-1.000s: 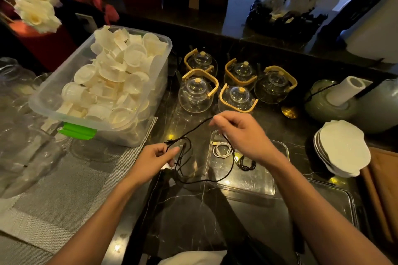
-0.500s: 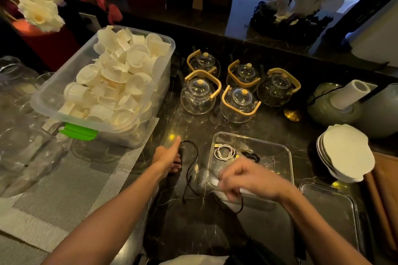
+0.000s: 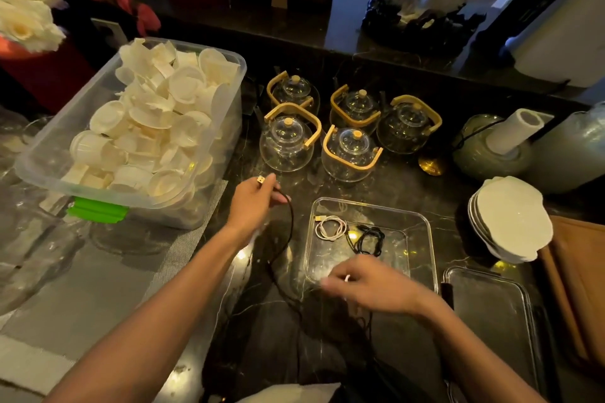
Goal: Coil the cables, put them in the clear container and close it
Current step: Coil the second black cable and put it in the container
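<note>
The left hand pinches the plug end of a black cable, now stretched out toward the teapots instead of looped as a second ago. The right hand, blurred, has dropped to the counter, fingers curled near the cable's slack; its grip is unclear. Two coiled cables already lie in the clear container.

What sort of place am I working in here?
Probably a home kitchen or dining counter: a dark marble countertop holds glass teapots, a stack of white plates and a big bin of white cups.
</note>
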### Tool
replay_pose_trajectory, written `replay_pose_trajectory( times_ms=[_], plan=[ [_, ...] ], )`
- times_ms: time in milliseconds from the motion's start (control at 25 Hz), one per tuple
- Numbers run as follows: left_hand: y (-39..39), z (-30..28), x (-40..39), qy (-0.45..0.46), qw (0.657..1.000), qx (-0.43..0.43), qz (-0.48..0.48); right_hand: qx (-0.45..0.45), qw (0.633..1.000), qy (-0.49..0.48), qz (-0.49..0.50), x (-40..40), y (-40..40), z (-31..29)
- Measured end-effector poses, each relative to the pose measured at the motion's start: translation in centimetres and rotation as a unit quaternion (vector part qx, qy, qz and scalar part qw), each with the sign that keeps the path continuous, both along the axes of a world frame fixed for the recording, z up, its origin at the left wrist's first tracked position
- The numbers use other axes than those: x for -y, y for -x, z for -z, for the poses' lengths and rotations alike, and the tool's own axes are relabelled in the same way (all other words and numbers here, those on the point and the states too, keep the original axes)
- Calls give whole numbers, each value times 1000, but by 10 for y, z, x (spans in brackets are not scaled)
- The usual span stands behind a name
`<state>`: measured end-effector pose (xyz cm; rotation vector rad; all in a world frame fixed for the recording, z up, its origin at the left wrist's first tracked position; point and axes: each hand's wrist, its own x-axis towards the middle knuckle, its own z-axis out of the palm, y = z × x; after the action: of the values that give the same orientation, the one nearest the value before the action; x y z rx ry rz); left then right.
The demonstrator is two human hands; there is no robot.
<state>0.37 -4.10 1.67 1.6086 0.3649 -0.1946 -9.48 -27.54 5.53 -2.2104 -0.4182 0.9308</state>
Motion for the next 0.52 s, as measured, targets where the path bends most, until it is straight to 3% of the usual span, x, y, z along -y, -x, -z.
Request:
replay_pose_trajectory(
  times_ms=[80, 160, 320, 520],
  plan=[
    [7, -41, 9, 60, 996, 40, 45, 67, 979, -91, 170, -9, -9, -8],
    [17, -76, 25, 85, 991, 59, 86, 40, 942, -207, 262, -27, -18, -19],
    [36, -126, 49, 245, 963, 42, 108, -42, 889, -382, 248, -57, -12, -41],
    [50, -154, 55, 241, 946, 30, 216, -175, 785, -529, 272, -66, 12, -57]
  ],
)
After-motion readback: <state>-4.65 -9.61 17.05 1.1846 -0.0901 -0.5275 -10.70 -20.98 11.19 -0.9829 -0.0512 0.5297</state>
